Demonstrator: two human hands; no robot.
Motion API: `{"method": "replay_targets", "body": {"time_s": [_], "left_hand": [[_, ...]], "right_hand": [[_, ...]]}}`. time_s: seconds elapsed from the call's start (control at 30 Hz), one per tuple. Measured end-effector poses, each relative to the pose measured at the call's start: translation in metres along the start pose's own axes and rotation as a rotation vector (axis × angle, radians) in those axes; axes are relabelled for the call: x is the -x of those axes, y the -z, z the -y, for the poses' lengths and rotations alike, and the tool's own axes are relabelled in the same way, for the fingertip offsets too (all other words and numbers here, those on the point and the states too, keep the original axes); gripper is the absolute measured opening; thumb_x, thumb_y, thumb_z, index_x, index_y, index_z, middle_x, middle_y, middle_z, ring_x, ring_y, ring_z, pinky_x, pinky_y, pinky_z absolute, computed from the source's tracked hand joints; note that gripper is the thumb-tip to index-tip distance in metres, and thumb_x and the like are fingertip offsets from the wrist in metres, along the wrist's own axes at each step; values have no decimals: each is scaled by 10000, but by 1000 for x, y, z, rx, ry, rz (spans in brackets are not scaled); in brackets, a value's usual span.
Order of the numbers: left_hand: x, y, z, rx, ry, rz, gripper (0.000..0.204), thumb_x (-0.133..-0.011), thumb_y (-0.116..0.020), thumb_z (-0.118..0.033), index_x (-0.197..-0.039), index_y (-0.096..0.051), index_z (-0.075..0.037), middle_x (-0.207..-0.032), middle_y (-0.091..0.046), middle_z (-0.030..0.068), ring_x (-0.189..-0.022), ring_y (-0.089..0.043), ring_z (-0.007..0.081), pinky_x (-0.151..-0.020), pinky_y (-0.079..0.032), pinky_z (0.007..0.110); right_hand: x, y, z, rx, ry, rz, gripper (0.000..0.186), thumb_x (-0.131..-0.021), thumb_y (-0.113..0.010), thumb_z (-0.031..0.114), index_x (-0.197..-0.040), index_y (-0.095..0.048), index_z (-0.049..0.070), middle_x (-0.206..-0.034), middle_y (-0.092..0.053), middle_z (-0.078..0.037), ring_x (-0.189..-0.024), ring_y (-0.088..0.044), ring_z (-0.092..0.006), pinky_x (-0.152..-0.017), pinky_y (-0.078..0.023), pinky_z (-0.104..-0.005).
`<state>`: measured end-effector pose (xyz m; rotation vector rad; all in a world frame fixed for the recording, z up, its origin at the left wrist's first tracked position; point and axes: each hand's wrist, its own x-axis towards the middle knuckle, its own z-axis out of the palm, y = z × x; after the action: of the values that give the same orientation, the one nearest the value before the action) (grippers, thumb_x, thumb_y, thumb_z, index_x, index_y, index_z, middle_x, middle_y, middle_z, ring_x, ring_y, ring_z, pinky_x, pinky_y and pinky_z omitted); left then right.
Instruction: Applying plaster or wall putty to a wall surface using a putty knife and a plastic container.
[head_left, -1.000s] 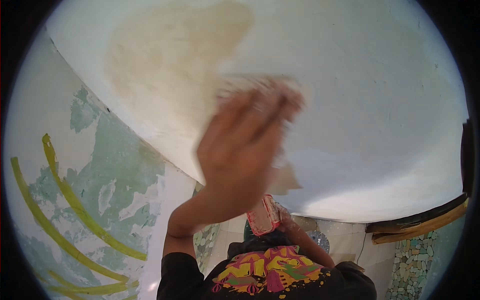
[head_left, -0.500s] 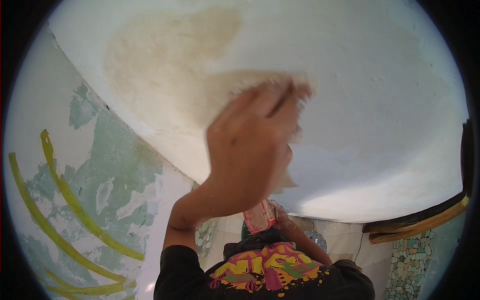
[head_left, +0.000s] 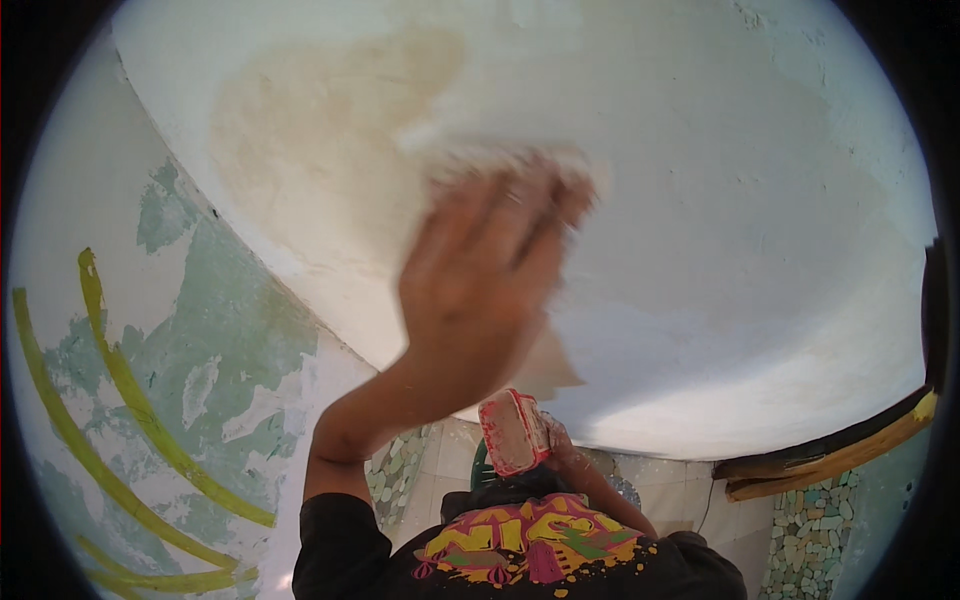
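My left hand (head_left: 480, 270) is raised against the curved white plaster surface (head_left: 700, 250). Its fingers, crusted with pale filler and smeared by motion, bend over something flat and pale that I cannot make out. Around the hand the surface shows beige patches (head_left: 330, 130) beside whiter coated areas. Lower down, near my chest, my right hand (head_left: 560, 440) is closed on the side of a small red-edged tub (head_left: 513, 432). Pale paste coats the tub and the fingers that grip it.
To the left stands a wall with peeling green and white paint (head_left: 220, 310) and curved yellow-green stripes (head_left: 150, 410). A dark and brown wooden edge (head_left: 830, 455) borders the plaster at the lower right. Below it lie pebble mosaic (head_left: 810, 530) and light floor tiles (head_left: 740, 510).
My left hand has moved slightly left and turned, its fingers now pointing more upward. The red-edged tub shows more fully, a little higher, still in my right hand.
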<state>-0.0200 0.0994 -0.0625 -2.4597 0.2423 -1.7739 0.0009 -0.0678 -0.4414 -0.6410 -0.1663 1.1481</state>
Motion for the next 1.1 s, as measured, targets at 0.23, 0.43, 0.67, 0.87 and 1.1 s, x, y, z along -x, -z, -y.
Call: {"method": "replay_targets", "body": {"time_s": [0.23,0.43,0.67,0.87,1.1], "left_hand": [[-36,-3,62,-340,-78,-116,353,-749,-632,-66,-1090,-697,-130,-1207,-640,14,-1069,-617,256,-907,-494,380],[-1,-7,44,-346,38,29,395,-744,-629,-23,-1126,-684,-107,-1180,-664,44,-1050,-629,282,-898,-510,403],[3,37,24,230,304,448,439,-703,-591,119,-1090,-693,-61,-1130,-684,80,-1015,-656,267,-874,-519,338],[110,22,-6,1466,1314,578,395,-815,-508,114,-1185,-604,15,-1091,-683,103,-935,-680,231,-851,-531,316],[226,6,-72,1551,2028,285,400,-910,-476,-1,-1308,-470,37,-1196,-613,139,-1079,-623,230,-926,-514,378]], "right_hand": [[-3,23,0,-46,-99,73,536,-1006,-416,369,-1429,-346,47,-1379,-495,-170,-1225,-543,-287,-1025,-461,-448],[-1,18,3,-130,-84,175,564,-993,-427,388,-1433,-350,43,-1391,-483,-180,-1232,-537,-298,-1035,-452,-458],[-2,17,-1,-61,-145,166,612,-978,-444,417,-1440,-338,31,-1414,-462,-175,-1245,-527,-300,-1054,-432,-457],[-3,-32,31,-101,10,270,643,-945,-509,406,-1457,-333,60,-1437,-446,-141,-1295,-475,-280,-1093,-384,-452],[3,2,37,-16,240,-46,513,-1000,-444,358,-1397,-405,36,-1360,-520,-128,-1204,-545,-244,-1030,-452,-411]]}}
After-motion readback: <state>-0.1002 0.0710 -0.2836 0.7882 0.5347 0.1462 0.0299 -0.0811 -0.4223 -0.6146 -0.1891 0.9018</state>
